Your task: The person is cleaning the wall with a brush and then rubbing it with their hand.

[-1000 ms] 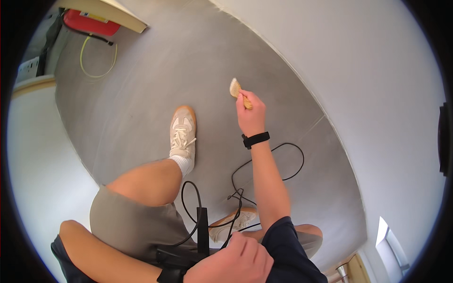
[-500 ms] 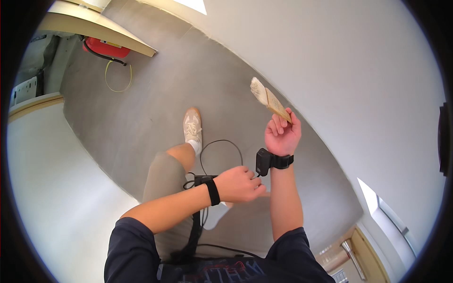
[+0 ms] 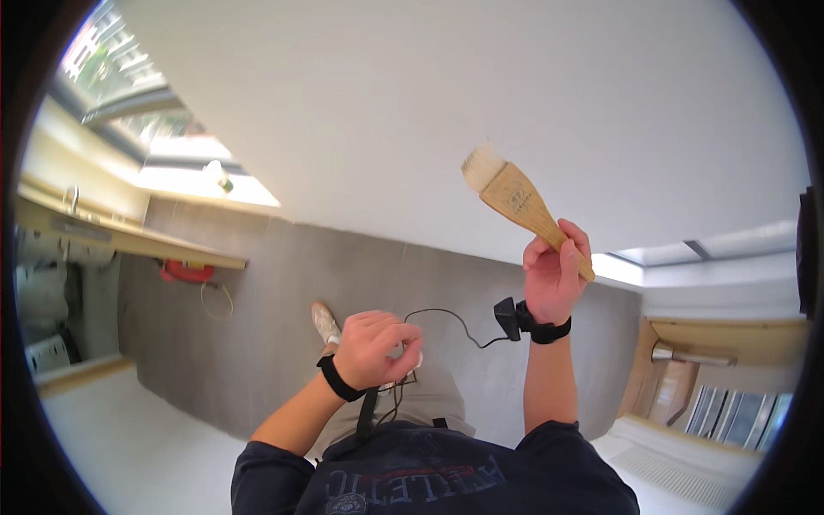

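My right hand (image 3: 556,273) grips a flat wooden brush (image 3: 524,199) by the narrow end of its handle. The brush slants up and to the left, its pale bristles (image 3: 483,165) in front of the white wall (image 3: 412,112). I cannot tell whether the bristles touch the wall. A black device (image 3: 506,319) on a strap sits at my right wrist, with a thin cable (image 3: 455,314) running from it toward my waist. Lower and to the left, my left hand (image 3: 378,345) has its fingers curled in a loose fist, with nothing visible in it.
Grey floor (image 3: 275,292) runs along the wall's foot, with my shoe (image 3: 324,322) on it. Far left are a counter (image 3: 129,236), a red canister-like object (image 3: 184,271) below it and a window (image 3: 163,129). A wooden-framed opening (image 3: 695,335) is at the right.
My view has tilted up toward the wall. The brush has moved up and right, and its broad face now shows. My left hand has moved left, away from my right wrist.
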`<state>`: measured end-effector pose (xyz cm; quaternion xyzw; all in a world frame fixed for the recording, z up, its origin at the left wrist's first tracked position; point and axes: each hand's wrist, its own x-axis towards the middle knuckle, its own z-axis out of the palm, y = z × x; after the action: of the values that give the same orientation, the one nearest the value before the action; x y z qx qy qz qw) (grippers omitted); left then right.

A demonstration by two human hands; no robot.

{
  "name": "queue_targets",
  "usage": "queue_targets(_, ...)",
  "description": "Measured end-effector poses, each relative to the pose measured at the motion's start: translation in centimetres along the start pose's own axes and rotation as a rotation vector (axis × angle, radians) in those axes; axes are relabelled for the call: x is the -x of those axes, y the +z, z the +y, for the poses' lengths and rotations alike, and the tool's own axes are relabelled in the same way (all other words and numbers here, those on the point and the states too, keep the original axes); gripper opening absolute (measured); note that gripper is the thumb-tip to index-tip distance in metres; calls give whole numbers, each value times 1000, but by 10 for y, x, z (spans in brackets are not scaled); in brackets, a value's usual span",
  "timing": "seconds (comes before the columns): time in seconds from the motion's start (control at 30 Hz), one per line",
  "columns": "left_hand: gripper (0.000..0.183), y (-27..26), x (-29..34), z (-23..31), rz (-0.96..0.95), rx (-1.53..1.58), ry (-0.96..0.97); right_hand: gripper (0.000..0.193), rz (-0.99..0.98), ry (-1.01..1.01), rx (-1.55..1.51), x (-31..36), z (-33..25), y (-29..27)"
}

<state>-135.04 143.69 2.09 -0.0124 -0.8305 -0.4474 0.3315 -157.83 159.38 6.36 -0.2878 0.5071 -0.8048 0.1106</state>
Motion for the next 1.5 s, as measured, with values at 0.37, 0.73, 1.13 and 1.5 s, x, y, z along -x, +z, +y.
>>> queue_targets(0.37,18,-84,-46,49,43,-55,-55,31,162,-23,-470,-39,-116,15)
queue_targets(0.73,27,-198,103,-83,85,-706,-937,31,429,-139,-295,-63,-100,48)
queue_targets(1.13,24,-178,229,-131,187,-533,-1377,24,435,-261,274,-76,-103,34)
queue_targets(1.5,26,-159,259,-127,226,-398,-1608,18,585,-641,856,-72,-110,-9)
